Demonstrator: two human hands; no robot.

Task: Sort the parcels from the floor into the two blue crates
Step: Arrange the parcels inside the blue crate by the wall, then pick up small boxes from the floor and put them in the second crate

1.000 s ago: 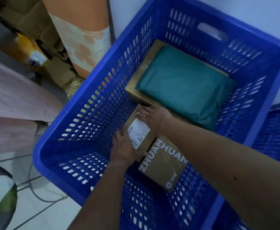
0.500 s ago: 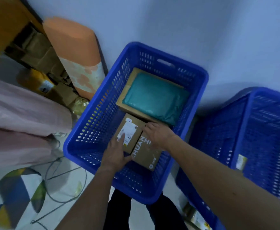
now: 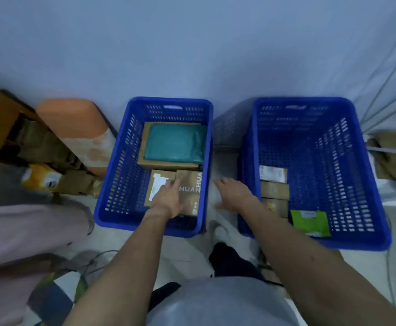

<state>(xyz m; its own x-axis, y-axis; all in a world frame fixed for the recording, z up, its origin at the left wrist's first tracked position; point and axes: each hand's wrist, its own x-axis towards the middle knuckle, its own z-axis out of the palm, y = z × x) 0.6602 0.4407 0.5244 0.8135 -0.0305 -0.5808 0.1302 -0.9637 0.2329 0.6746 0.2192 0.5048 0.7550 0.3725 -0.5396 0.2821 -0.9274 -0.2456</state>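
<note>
My left hand over brown box in left crate — fingers straight. Right hand between it and right crate — fingers spread, empty.

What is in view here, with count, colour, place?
left crate: one, blue, against the wall
right crate: one, blue, beside it
flat box: one, brown, left crate's far end
mailer bag: one, teal, on the flat box
labelled box: one, brown, left crate's near end
printed box: one, brown, beside it
brown parcels: about three, brown, right crate's left side
green mailer: one, green, right crate's near end
orange roll: one, orange, left of the crates
left hand: one, open, over those two boxes
right hand: one, open, between the crates
</note>
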